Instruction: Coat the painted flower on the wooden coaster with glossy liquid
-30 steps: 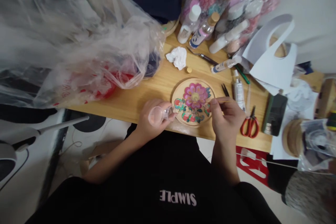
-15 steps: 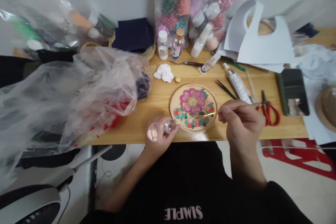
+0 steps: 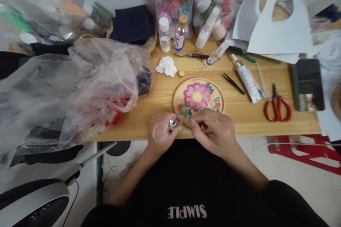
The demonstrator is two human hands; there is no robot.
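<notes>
Forearms rise from the lower middle of the frame and meet at the near edge of the counter. On my feed a heap of clear plastic bags fills the left side, lying on the counter and well apart from both hands.

The left hand is curled around a small clear jar, grasping it with thumb and fingertips. The jar is tipped on its side with its neck pointing right, toward the other hand.

The painted wooden disc lies flat on the counter just above both hands. Its pink flower shows in full. Its lower edge is covered by the fingers of the right hand.

That hand is turned palm down, with thumb and forefinger pinched on a thin stick that I can barely make out. Its fingertips sit just beside the jar's neck. I cannot tell whether they touch it.

Further right, black tweezers, a glue tube and red scissors lie untouched on the counter.
</notes>
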